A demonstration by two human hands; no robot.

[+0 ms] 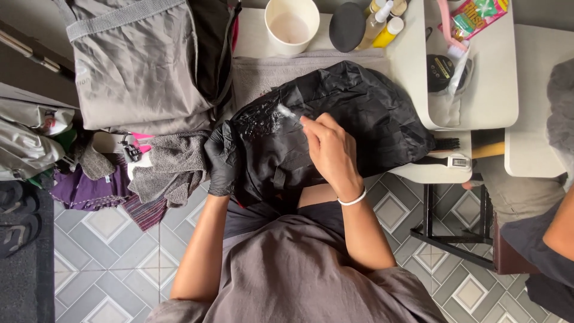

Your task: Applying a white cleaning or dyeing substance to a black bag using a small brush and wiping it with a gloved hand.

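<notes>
On the person's lap, propped against the edge of a white table (478, 90), lies a crumpled black bag (359, 119). Its long axis runs on a slant, from the lower left near the person's waist up toward the right, where its far end rests on the table edge beside a black-bristled brush (448, 160).

The left hand (222, 158), in a black glove, is closed around the bag's left side, fingers wrapped over the fabric. The right hand (332, 149), bare with a white bracelet (353, 199) at the wrist, pinches a small brush (288, 113) between thumb and fingertips. The brush points up and to the left, away from the palm, its white head touching a foamy white patch (263, 119) on the upper left part of the bag (the handle is mostly hidden by the fingers). So the bag lies under the right hand and to the right of the left hand.

A grey towel (173, 164) hangs just beside the gloved hand. Farther up the table stand a white cup (292, 25), a black round lid (347, 25) and two small bottles (382, 24). A grey bag (137, 66) sits at the upper left. Another person's arm (562, 227) shows at the right edge.
</notes>
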